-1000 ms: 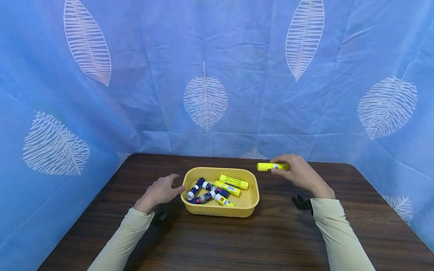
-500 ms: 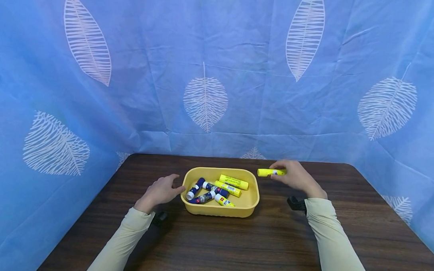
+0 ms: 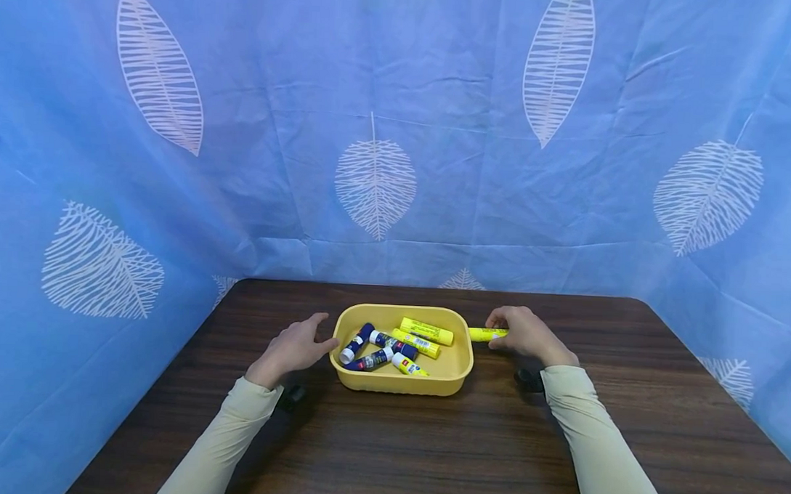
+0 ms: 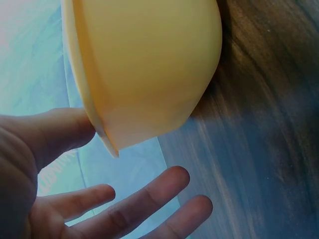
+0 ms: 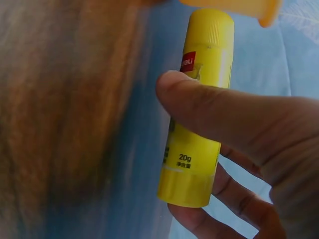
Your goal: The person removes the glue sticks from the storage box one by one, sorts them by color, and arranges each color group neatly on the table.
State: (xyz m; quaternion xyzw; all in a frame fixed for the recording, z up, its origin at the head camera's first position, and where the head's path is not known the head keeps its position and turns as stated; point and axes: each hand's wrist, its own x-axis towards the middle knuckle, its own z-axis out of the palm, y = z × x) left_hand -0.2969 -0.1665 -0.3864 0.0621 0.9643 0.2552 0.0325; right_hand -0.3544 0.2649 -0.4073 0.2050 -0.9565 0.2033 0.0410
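A yellow glue stick [image 5: 194,157] is pinched in my right hand [image 3: 526,334], the thumb across its label. In the head view this glue stick lies level just right of a yellow plastic bin [image 3: 397,384], its capped end right at the bin's wall. My left hand [image 3: 294,352] is at the bin's left end. Its thumb [image 4: 60,129] meets the rim, while the other fingers extend loosely below, apart from the wall. Inside the bin lie several glue sticks: yellow ones [image 3: 427,331] toward the back right, navy ones with white ends [image 3: 356,344] on the left.
The bin stands on a dark wood-grain table [image 3: 395,450]. Behind and beside the table hangs a blue cloth [image 3: 437,190] printed with white leaves. Black camera mounts [image 3: 530,380] sit under both wrists.
My right hand has come down and slightly left with the yellow glue stick, from above the table's far side to beside the bin. My left hand and the bin's contents stay put.
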